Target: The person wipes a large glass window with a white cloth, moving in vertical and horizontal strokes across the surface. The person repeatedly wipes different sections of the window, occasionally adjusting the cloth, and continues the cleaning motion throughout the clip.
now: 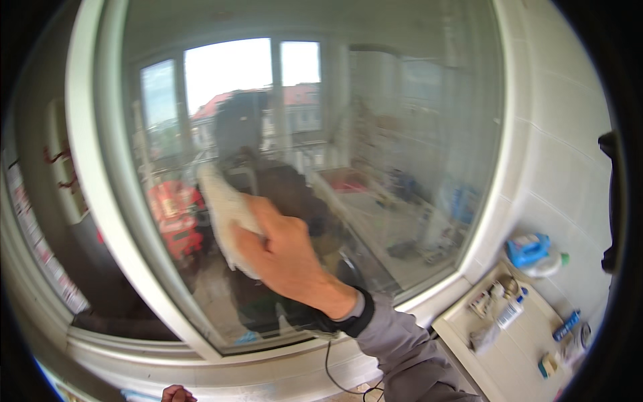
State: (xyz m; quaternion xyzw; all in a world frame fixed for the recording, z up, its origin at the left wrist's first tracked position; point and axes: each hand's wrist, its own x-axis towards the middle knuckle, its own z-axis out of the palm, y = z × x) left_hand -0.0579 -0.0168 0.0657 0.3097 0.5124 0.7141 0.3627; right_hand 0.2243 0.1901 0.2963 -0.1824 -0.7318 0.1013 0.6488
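My right hand (286,251), in a grey sleeve with a black cuff, grips a whitish cloth (223,216) and presses it against a large glass pane (402,151) in a white window frame (135,241). The cloth is bunched under the fingers and partly hidden by them. The glass reflects windows, red roofs and a dark figure. At the bottom edge, below the frame, part of my left hand (178,394) shows with its fingers curled; whether it holds anything cannot be made out.
A pale tray-like surface (532,346) at lower right bears a white bottle with a blue cap (512,311), a blue tube (566,325) and small items. A blue container (527,248) stands by the tiled wall (567,176). A black cable (329,364) hangs beneath the sill.
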